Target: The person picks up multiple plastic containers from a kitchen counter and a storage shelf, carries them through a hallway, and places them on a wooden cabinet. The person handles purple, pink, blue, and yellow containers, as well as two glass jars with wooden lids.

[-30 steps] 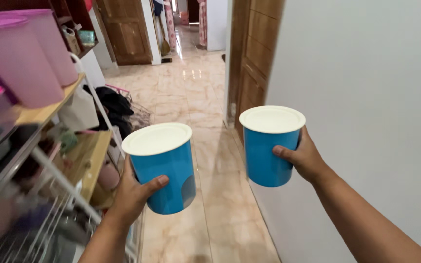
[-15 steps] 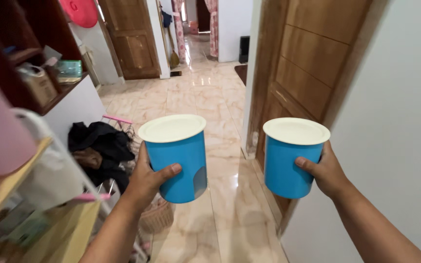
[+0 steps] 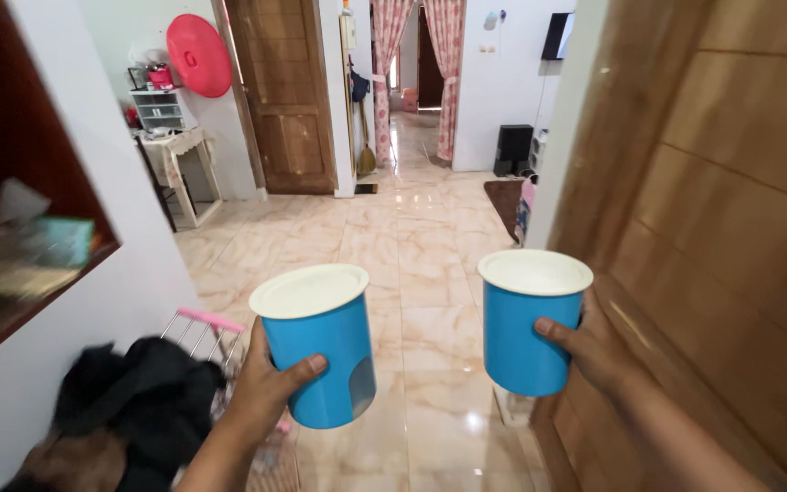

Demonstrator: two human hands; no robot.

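Note:
My left hand (image 3: 266, 383) grips a blue round canister with a cream lid (image 3: 316, 342), held upright in front of me. My right hand (image 3: 594, 346) grips a second blue canister with a cream lid (image 3: 530, 319), also upright, a little higher and to the right. Both are carried over a glossy marble-tiled hallway floor (image 3: 421, 264).
A brown wooden door (image 3: 730, 219) stands close on my right. At my lower left a wire basket with a pink rim (image 3: 207, 321) holds dark clothes (image 3: 129, 401). A dark shelf niche (image 3: 20, 246) is on the left. Farther off are a closed wooden door (image 3: 289, 91), a white table (image 3: 175, 155) and pink curtains (image 3: 448, 55).
I have moved forward along the hallway with both canisters. The pink containers and rack on the left have passed out of view, and the far room with curtains is now visible.

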